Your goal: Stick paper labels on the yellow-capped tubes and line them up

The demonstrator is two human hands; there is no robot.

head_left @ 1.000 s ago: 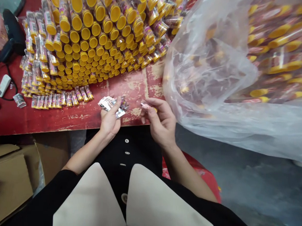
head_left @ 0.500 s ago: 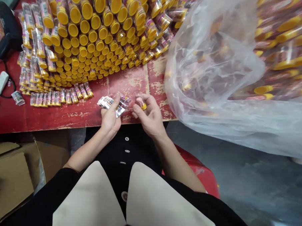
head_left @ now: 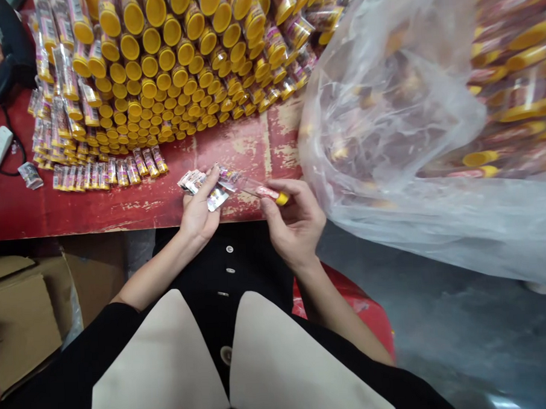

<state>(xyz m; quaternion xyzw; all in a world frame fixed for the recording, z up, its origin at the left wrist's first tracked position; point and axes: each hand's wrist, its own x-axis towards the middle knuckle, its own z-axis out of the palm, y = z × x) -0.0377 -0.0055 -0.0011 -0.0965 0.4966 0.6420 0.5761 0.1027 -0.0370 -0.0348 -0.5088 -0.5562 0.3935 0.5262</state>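
My left hand [head_left: 199, 211] is closed around a bunch of small printed plastic sleeves [head_left: 217, 198], with the thumb pressing them down. They fan out past the fingers on both sides. Between thumb and fingers, my right hand [head_left: 296, 221] pinches a small clear tube with a yellow cap [head_left: 272, 195], with pink print showing inside. It lies nearly level, its cap towards the right palm and its clear end pointing at the sleeves. Whether the tube's far end touches a sleeve is too blurred to tell.
A large stack of yellow-capped tubes [head_left: 159, 83] covers the back of the red table [head_left: 234, 146], with a short row of wrapped tubes [head_left: 122, 172] in front. To the right bulges a clear plastic bag [head_left: 367, 182] of tubes. A heat gun [head_left: 11, 65] and cardboard [head_left: 25, 324] are left.
My right hand has moved right and slightly down, drawing the tube away from my left hand. My left hand has barely moved and still grips the sleeves.
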